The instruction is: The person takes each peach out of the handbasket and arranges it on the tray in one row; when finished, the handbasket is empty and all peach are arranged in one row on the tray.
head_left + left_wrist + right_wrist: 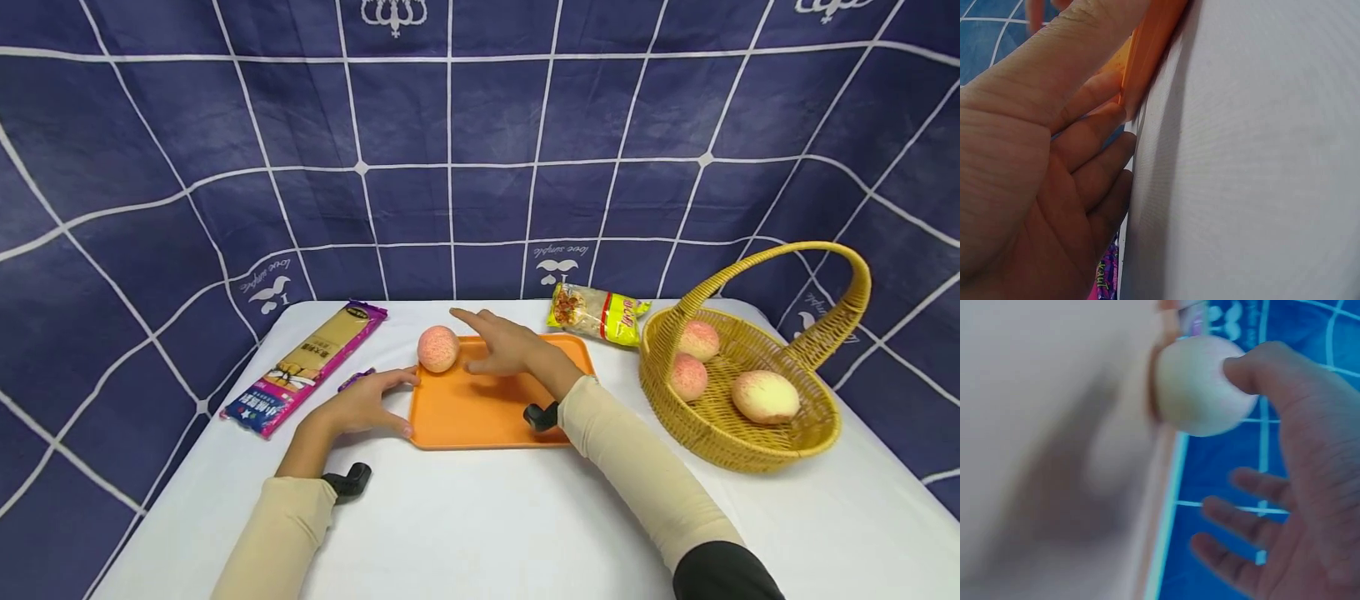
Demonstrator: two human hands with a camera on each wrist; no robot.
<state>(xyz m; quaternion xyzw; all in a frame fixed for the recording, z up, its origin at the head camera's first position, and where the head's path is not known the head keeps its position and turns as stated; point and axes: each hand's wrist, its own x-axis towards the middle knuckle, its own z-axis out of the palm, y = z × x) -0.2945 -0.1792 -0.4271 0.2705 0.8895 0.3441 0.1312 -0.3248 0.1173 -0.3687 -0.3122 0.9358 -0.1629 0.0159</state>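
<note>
An orange tray (472, 421) lies on the white table. At its far left corner sits a pink, speckled peach (438, 348). My left hand (363, 406) is by the tray's left side, fingers extended and fingertips against the rim (1141, 59). Over the tray hovers my right hand (504, 343), its fingers spread, to the right of the peach. In the right wrist view the thumb overlaps the peach (1194, 387); whether it touches cannot be told. Partly hidden behind the left hand is a small purple packet (356, 379), its lettering visible in the left wrist view.
At the right stands a yellow wicker basket (720, 450) with a tall handle, holding two pink peaches (688, 377) and a pale yellow round fruit (765, 397). A yellow-ended clear bag (600, 314) lies behind the tray. A long noodle-like packet (307, 367) rests at left.
</note>
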